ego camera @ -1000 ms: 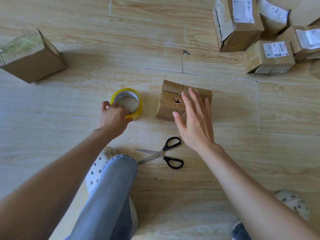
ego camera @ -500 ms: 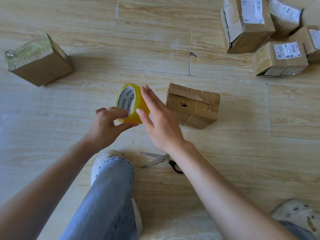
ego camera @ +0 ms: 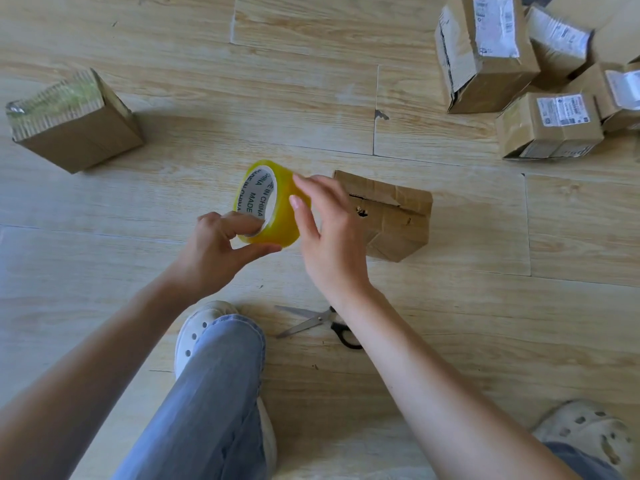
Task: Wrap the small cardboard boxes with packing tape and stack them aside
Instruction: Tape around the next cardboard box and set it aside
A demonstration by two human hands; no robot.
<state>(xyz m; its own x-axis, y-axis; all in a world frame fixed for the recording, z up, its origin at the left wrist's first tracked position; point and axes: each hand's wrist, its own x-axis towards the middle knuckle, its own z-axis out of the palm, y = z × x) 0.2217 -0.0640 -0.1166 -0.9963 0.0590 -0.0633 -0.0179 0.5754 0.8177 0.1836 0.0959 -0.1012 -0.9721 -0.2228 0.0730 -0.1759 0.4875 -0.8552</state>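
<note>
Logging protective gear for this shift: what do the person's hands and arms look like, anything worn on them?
Left hand and right hand are bare: no gloves, rings or watch visible. Both forearms are uncovered, with no sleeve in view.

You wear light blue denim jeans (ego camera: 214, 403), faded and softly creased over the left leg, with a sliver of the same denim at the lower right. The left clog (ego camera: 194, 327) is white with round holes. The right clog (ego camera: 588, 434) is scuffed greyish-white with oval vents. Your left hand (ego camera: 214, 251), right hand (ego camera: 332, 244) and forearms (ego camera: 433, 375) are bare.
</note>
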